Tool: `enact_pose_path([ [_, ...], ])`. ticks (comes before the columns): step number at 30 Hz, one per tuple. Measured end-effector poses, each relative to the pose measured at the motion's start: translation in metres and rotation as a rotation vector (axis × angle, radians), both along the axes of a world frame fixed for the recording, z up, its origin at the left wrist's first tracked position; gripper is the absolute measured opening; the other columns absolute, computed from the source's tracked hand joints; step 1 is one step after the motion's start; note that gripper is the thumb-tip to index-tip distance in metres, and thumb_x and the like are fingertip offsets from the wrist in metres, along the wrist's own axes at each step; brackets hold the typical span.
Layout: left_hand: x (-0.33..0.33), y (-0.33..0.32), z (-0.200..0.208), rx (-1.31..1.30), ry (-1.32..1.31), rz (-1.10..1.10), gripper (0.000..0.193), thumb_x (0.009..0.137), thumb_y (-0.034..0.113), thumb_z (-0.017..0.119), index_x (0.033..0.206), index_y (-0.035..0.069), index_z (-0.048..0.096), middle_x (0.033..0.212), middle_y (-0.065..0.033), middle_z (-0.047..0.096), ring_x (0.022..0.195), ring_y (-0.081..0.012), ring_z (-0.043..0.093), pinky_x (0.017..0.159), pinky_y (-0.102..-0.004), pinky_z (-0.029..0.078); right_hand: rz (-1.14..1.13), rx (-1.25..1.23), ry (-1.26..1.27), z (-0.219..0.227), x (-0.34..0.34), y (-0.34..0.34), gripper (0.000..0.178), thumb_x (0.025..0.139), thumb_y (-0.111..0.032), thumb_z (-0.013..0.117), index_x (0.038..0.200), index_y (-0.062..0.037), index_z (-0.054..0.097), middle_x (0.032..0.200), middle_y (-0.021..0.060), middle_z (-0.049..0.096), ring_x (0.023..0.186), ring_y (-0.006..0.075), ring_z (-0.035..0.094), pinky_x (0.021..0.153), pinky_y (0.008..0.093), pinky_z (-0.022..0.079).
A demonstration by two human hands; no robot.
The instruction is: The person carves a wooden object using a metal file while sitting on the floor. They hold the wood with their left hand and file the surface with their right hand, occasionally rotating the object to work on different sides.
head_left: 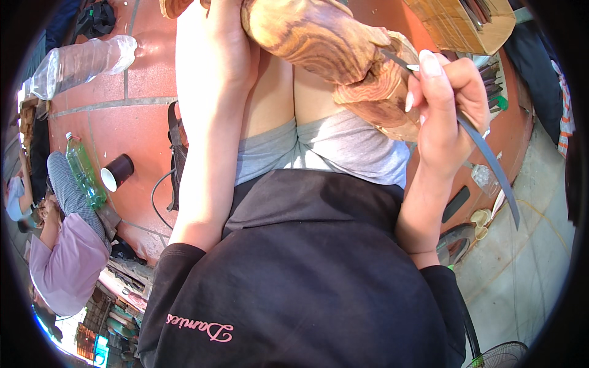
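Observation:
A carved wooden piece (pixel 307 37) with wavy brown grain lies across my lap at the top of the view. My left hand (pixel 236 46) grips its left part; bright light washes out that hand, and its fingers are largely hidden by the wood. In my right hand (pixel 446 101) is a thin, flat, dark grey file-like tool (pixel 491 156), pinched between thumb and fingers. Its pointed front end reaches a notch in the wood's right part, while the long tail sticks out below the hand.
To the left on the red tiles are a large clear bottle (pixel 86 64), a green bottle (pixel 84 172) and a dark cup (pixel 118 172). Another person (pixel 70 257) sits beyond. A cardboard box (pixel 463 24) stands at upper right, above several slim tools (pixel 491 80). A fan (pixel 500 356) is at lower right.

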State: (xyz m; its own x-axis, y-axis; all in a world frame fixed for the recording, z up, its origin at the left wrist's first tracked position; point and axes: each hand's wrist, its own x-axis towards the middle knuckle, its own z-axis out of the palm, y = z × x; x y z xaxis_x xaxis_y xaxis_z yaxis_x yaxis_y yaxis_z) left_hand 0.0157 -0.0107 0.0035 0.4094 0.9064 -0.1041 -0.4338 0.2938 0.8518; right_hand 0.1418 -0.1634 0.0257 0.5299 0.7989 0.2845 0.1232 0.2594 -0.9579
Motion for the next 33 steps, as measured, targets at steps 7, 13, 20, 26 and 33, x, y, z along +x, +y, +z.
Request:
enact_pose_path([
  [7, -0.001, 0.0, -0.002, 0.011, 0.001, 0.011, 0.031, 0.086, 0.022, 0.051, 0.102, -0.005, 0.054, 0.089, -0.0129, 0.062, 0.076, -0.0215, 0.064, 0.07, -0.0324, 0.054, -0.055, -0.073, -0.07, 0.002, -0.005, 0.002, 0.025, 0.087, 0.002, 0.063, 0.068, -0.0037, 0.047, 0.062, 0.0011, 0.054, 0.055, 0.0023, 0.049, 0.053, 0.0166, 0.038],
  [13, -0.003, 0.0, -0.004, 0.01, 0.009, 0.017, 0.031, 0.086, 0.022, 0.052, 0.102, -0.005, 0.054, 0.09, -0.0124, 0.062, 0.078, -0.0207, 0.064, 0.071, -0.0323, 0.053, -0.037, -0.029, -0.097, -0.005, -0.001, -0.002, 0.026, 0.086, 0.003, 0.063, 0.067, -0.0034, 0.046, 0.061, -0.0013, 0.051, 0.054, 0.001, 0.041, 0.05, 0.0167, 0.032],
  [20, 0.0, -0.002, -0.002, -0.032, -0.021, 0.042, 0.032, 0.086, 0.02, 0.049, 0.103, -0.006, 0.055, 0.089, -0.0127, 0.063, 0.078, -0.0214, 0.065, 0.072, -0.032, 0.053, -0.047, 0.006, -0.146, -0.005, -0.007, 0.002, 0.028, 0.084, 0.008, 0.061, 0.067, -0.0039, 0.042, 0.062, -0.003, 0.045, 0.055, 0.0014, 0.034, 0.05, 0.0177, 0.029],
  [26, -0.004, -0.001, 0.0, 0.006, 0.043, 0.015, 0.033, 0.085, 0.02, 0.049, 0.103, -0.007, 0.055, 0.089, -0.0136, 0.063, 0.078, -0.0221, 0.065, 0.072, -0.033, 0.054, 0.007, 0.001, -0.157, -0.008, 0.0, -0.006, 0.026, 0.084, 0.008, 0.062, 0.069, -0.0036, 0.044, 0.064, -0.0021, 0.047, 0.057, 0.0021, 0.036, 0.051, 0.0181, 0.03],
  [33, -0.003, -0.001, -0.001, 0.031, 0.048, 0.022, 0.033, 0.085, 0.022, 0.049, 0.1, -0.007, 0.056, 0.088, -0.0149, 0.064, 0.077, -0.0224, 0.065, 0.072, -0.0332, 0.054, 0.019, -0.013, -0.179, -0.004, -0.004, -0.002, 0.024, 0.084, 0.007, 0.062, 0.071, -0.0032, 0.044, 0.064, -0.0008, 0.047, 0.057, 0.0034, 0.036, 0.052, 0.0191, 0.031],
])
